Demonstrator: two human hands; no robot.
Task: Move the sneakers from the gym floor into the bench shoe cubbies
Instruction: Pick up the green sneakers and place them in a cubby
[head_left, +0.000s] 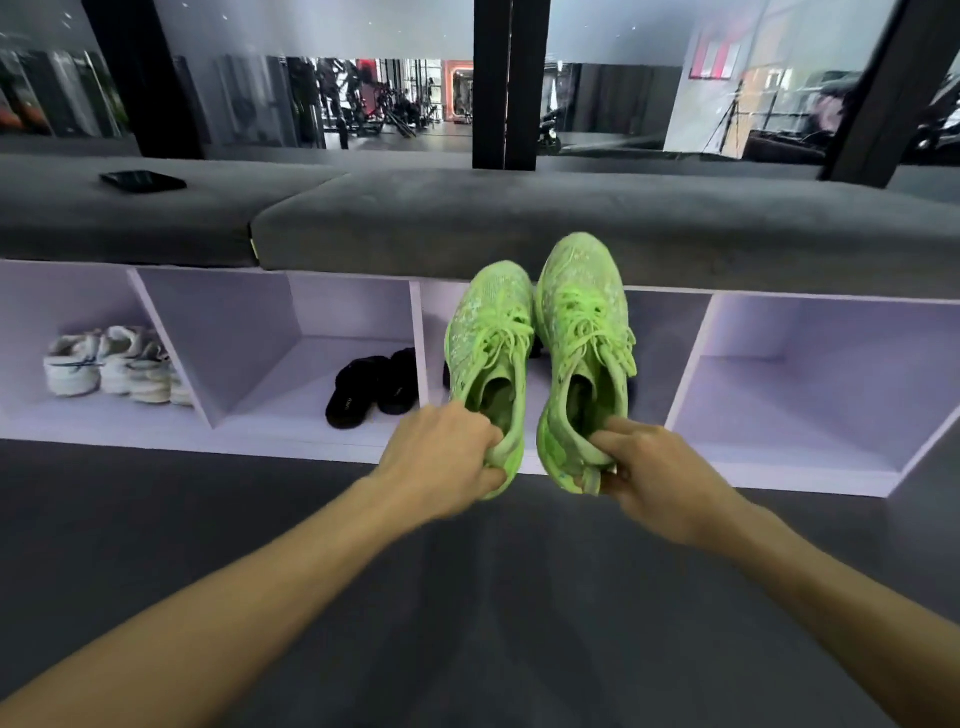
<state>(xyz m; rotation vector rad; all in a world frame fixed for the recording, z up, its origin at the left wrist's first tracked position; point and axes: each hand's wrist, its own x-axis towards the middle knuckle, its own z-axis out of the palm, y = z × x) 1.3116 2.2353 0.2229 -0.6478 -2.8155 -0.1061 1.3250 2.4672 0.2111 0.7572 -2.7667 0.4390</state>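
Two bright green sneakers are held up in front of the bench cubbies, toes pointing away from me. My left hand (447, 457) grips the heel of the left green sneaker (491, 338). My right hand (654, 470) pinches the heel of the right green sneaker (582, 317). Both shoes hang in front of the third cubby (660, 353), whose inside is mostly hidden behind them. The fourth cubby (810, 395), to the right, holds nothing.
The pale lilac cubby row sits under a grey cushioned bench (467, 218). White sneakers (111, 366) fill the first cubby, black slippers (371, 389) the second. A dark phone (143, 181) lies on the bench at left. Dark grey floor (467, 597) spreads below; mirrors stand behind.
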